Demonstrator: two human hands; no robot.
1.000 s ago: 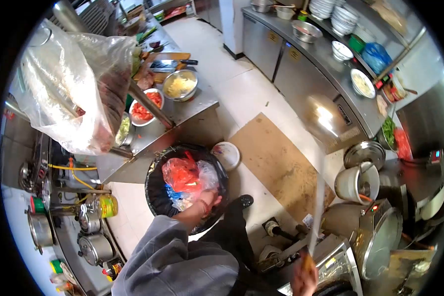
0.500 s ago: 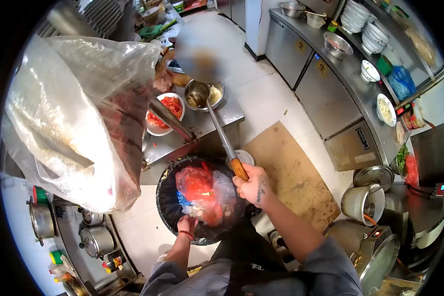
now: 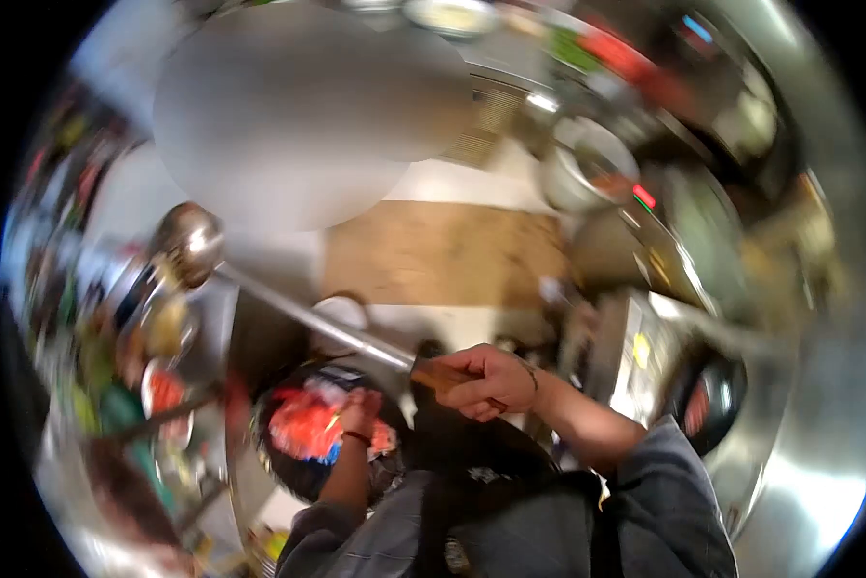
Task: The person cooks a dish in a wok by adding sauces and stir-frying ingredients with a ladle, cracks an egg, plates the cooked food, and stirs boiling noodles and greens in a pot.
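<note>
My right hand (image 3: 486, 382) is closed round the wooden handle of a long ladle (image 3: 308, 316). The ladle reaches to the left; its metal head is raised near a small bowl (image 3: 170, 323) of pale food. Pale bits show just below the head, but blur hides whether they cling to it. My left hand (image 3: 360, 414) is over a black-lined bin (image 3: 277, 464), right at the red plastic bag (image 3: 303, 424) inside. Motion smears its fingers, so their grip cannot be made out.
At left, a bowl of red chopped food (image 3: 166, 390) stands on a metal counter. A brown mat (image 3: 443, 250) lies on the floor ahead. On the right are a white pot (image 3: 587, 164), a black wok (image 3: 705, 397) and the metal stove edge. Much of the view is blurred.
My view has swung to the right, toward the stove. The ladle has lifted away from the bowl of pale food. My left hand stays over the bin.
</note>
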